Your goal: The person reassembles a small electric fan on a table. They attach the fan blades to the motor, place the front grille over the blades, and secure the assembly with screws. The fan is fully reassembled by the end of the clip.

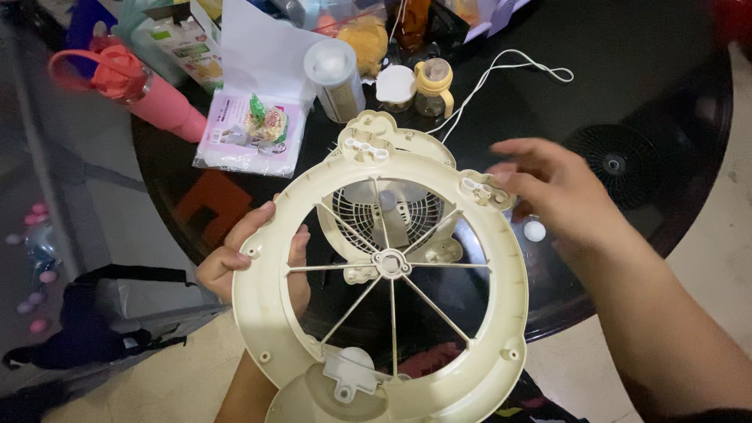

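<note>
I hold a cream plastic fan housing ring (509, 274) with thin spokes and a central hub (391, 263), tilted up over the edge of a round black glass table (666, 102). My left hand (239, 262) grips its left rim, thumb on the front, fingers behind. My right hand (552, 188) hovers with spread fingers at the ring's upper right tab (482, 188), touching or nearly touching it. Behind the ring, through the spokes, a second cream fan part with a white grille (407, 207) lies on the table.
A black round grille (615, 164) and a small white knob (534, 230) lie on the table at right. A white cord (501, 66), small jars (433, 86), a white cylinder (335, 78), a snack packet (254, 129) and a pink bottle (149, 98) crowd the far side.
</note>
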